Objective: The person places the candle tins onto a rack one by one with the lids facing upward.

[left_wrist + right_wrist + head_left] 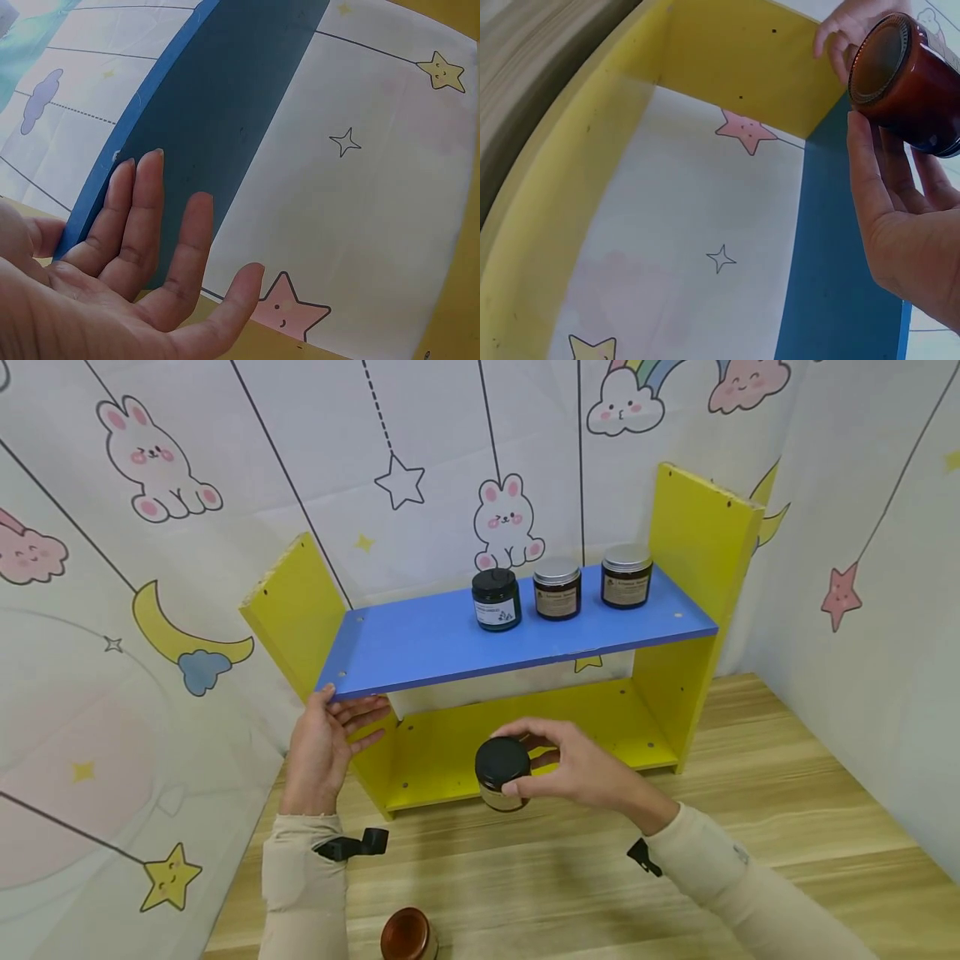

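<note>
My right hand (pixel 581 768) grips an amber glass jar (pixel 501 764) with a black lid and a pale label, held upright in front of the shelf unit. The right wrist view shows the glass base of this jar (pixel 881 64). With thumb above and fingers below, my left hand (pixel 318 747) holds the front left corner of the blue shelf board (pixel 420 639). Its fingers (pixel 150 202) stretch out under the board. On that board stand a black-lidded jar (pixel 496 600) and two silver-lidded jars, one in the middle (pixel 557 591) and one at right (pixel 626 578).
Yellow side panels, left (pixel 292 610) and right (pixel 701 543), rise above the blue board. A yellow bottom shelf (pixel 585 706) lies below it. Another reddish-brown jar (pixel 407 935) sits on the wooden table (pixel 525 885) near me. Cartoon-printed sheets (pixel 300 443) hang behind and beside.
</note>
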The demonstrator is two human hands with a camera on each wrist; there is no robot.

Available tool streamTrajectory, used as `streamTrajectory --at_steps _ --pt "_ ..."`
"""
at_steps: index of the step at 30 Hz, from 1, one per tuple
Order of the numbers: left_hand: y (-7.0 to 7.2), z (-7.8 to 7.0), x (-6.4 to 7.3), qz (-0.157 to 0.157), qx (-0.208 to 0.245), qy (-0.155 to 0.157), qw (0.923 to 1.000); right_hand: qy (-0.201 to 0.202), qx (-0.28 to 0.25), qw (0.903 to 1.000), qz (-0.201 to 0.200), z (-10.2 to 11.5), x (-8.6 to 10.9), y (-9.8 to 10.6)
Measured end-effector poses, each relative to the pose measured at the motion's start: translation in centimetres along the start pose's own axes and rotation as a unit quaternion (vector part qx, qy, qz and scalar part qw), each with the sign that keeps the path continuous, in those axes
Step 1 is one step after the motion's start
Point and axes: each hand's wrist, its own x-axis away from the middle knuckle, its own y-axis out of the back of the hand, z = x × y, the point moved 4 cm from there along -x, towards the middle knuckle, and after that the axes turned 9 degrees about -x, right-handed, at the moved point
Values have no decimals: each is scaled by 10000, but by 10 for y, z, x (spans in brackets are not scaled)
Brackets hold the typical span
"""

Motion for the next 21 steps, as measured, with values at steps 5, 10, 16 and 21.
streamTrajectory --at_steps 5,10,16,21 --pt "0 0 0 -6 31 25 10000 130 7 9999 9 9 -6 4" --pt "0 -1 0 -4 -3 38 10000 266 76 9996 25 18 -13 7" --pt "0 -1 0 -13 -27 30 10000 379 101 9992 56 29 -20 11" --pt "0 -1 0 -4 -38 36 10000 352 208 9992 7 36 -26 16"
